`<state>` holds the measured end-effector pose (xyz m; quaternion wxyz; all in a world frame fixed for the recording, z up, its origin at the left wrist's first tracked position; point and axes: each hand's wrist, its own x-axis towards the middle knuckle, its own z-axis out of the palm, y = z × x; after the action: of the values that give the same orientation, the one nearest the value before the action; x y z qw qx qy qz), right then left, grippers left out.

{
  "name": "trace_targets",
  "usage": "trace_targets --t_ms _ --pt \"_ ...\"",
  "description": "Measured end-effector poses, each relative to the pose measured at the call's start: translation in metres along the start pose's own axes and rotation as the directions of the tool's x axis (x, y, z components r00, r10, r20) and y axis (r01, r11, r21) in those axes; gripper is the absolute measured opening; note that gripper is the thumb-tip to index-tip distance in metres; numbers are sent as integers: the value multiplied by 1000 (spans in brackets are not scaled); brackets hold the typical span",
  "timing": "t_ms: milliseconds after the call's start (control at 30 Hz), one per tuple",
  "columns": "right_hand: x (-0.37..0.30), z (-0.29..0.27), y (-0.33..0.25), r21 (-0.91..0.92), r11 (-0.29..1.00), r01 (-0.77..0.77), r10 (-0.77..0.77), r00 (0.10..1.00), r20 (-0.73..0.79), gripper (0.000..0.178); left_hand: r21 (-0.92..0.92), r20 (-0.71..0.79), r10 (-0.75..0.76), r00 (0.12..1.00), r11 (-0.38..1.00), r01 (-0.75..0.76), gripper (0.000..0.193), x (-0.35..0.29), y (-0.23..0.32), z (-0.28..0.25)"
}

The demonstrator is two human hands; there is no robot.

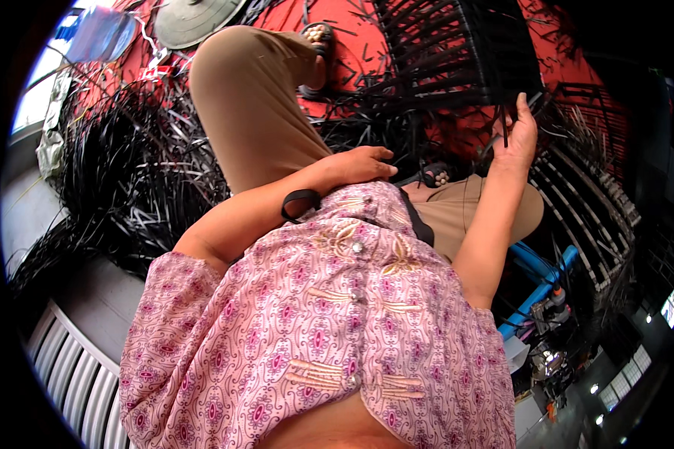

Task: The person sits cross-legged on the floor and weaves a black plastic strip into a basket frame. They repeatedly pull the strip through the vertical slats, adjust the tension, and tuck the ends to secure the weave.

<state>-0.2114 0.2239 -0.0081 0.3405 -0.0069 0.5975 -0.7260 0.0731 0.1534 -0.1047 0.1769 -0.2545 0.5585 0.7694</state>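
My left hand [359,165] lies palm down across my lap, its fingers stretched out and holding nothing visible. A black band [299,203] circles that wrist. My right hand [517,141] is raised at the near edge of a black woven panel [445,49] made of dark strips over a frame. One finger points up, while the others curl by a narrow black strip [505,129] that hangs from the panel's edge. The strip appears to be held in these fingers; shadow hides the exact grip.
Heaps of loose black strips [112,161] cover the left side and scatter over the red floor [356,52]. A grey round lid [195,19] lies at the far left. Slatted frames [588,213] and a blue frame [539,292] stand at right; a white slatted chair [75,374] is near left.
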Motion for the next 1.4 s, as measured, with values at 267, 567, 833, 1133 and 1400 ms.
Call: trace_targets --t_ms 267,567,833,1133,1400 --pt "10 -4 -12 -92 995 -30 24 997 -67 30 -111 1 -9 1000 994 9 58 6 -2 -1" --pt "10 -4 -9 -96 994 -44 38 997 -60 30 -97 19 5 1000 995 -3 57 7 -1 -2" --pt "20 -12 -17 -110 994 -26 20 998 -54 33 -74 26 24 999 997 -22 57 4 0 -3" --pt "21 -13 -16 -100 994 -43 38 998 -56 33 -119 21 31 999 992 -28 61 9 -2 0" --pt "14 -9 -13 -58 998 -32 29 998 -48 28 525 -192 469 862 791 -313 86 52 43 17"
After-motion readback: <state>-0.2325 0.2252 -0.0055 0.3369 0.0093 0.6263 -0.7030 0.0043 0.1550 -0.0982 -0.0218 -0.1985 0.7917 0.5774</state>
